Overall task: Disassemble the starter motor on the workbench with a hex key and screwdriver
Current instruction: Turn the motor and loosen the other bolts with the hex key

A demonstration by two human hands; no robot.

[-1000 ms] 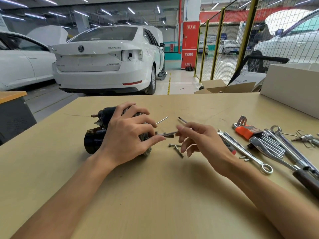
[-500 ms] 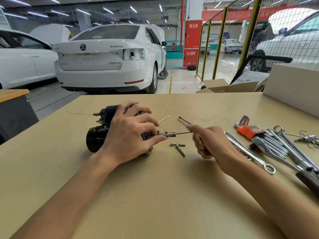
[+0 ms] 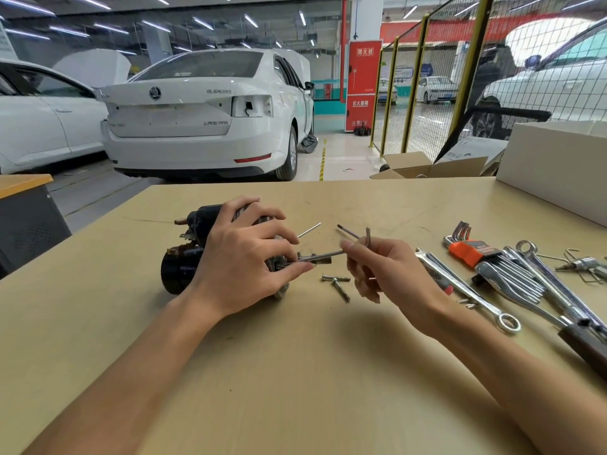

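A black starter motor (image 3: 184, 267) lies on its side on the tan workbench (image 3: 295, 372). My left hand (image 3: 243, 261) grips its right end, fingers curled over the housing. My right hand (image 3: 384, 274) pinches an L-shaped hex key (image 3: 328, 255); the long arm reaches left into the motor's end face and the short arm sticks up above my fingers. Two loose bolts (image 3: 338, 284) lie crossed just below the key. A screwdriver (image 3: 348, 232) lies behind my right hand, and a thin rod (image 3: 308, 230) sits beside the motor.
To the right lie a ring spanner (image 3: 469, 290), an orange hex key set (image 3: 473, 252), more wrenches (image 3: 542, 284) and a dark-handled tool (image 3: 584, 346). A white box (image 3: 558, 165) stands at the back right. Cars and a yellow mesh fence stand beyond the bench.
My right hand has turned the hex key, so its short arm now points up above my fingers. My left hand has stayed on the motor.
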